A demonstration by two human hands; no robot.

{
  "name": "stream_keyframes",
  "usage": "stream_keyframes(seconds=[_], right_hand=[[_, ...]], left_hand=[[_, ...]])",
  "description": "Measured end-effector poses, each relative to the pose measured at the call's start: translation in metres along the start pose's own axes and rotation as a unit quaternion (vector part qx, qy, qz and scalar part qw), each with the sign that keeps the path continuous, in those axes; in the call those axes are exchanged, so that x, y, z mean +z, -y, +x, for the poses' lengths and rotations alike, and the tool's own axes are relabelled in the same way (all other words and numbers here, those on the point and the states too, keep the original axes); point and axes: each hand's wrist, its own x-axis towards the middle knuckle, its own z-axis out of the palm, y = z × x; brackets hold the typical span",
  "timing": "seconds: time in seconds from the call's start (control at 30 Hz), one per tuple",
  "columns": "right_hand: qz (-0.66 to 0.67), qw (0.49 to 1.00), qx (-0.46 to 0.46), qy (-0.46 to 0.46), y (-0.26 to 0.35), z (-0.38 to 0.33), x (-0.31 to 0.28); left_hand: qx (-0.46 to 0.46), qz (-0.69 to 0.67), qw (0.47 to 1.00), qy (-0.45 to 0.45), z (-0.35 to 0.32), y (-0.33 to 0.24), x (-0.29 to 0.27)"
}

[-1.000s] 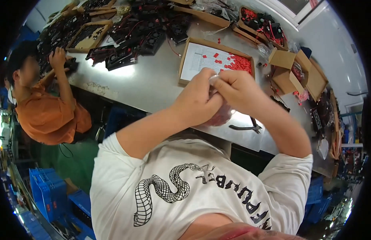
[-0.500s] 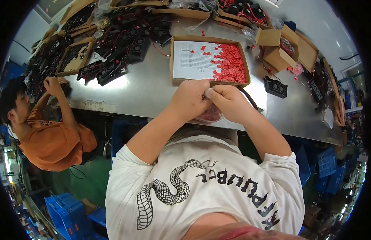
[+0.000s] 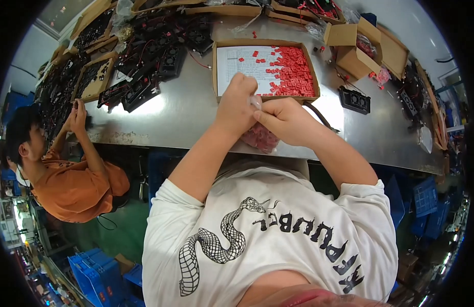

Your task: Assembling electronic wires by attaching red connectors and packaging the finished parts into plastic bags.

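Note:
A clear plastic bag (image 3: 262, 140) with red pieces inside hangs below my hands, near the table's front edge. My left hand (image 3: 238, 105) is closed around the gathered neck of the bag. Beside it, my right hand (image 3: 287, 122) pinches the same neck between thumb and fingers. Just beyond them lies a shallow cardboard tray (image 3: 215, 71) lined with a printed sheet (image 3: 237, 64). Many small red plastic pieces (image 3: 295, 71) crowd its right side, and a few lie scattered on the paper. My hands cover part of the tray's near edge.
Black fan units (image 3: 170, 61) with wires pile up at the back left. A single black fan (image 3: 354, 100) and an open cardboard box (image 3: 357, 51) sit to the right. At the far left, a co-worker in an orange shirt (image 3: 75, 192) works at the metal table (image 3: 191, 123).
My left hand has moved up and turned, and more of the bag's neck shows between my hands. More of the bag of red pieces is visible below them.

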Motion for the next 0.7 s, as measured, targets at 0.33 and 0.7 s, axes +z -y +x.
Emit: stream_keyframes(seconds=[0.33,0.7], right_hand=[[-0.07,0.997,-0.035,0.013,-0.006,0.002,-0.022],[-0.332,0.928,-0.042,-0.161,-0.013,0.03,-0.02]], left_hand=[[-0.071,-0.003,0.997,-0.001,0.015,0.005,0.006],[-0.106,0.07,0.992,0.014,0.007,-0.007,-0.004]])
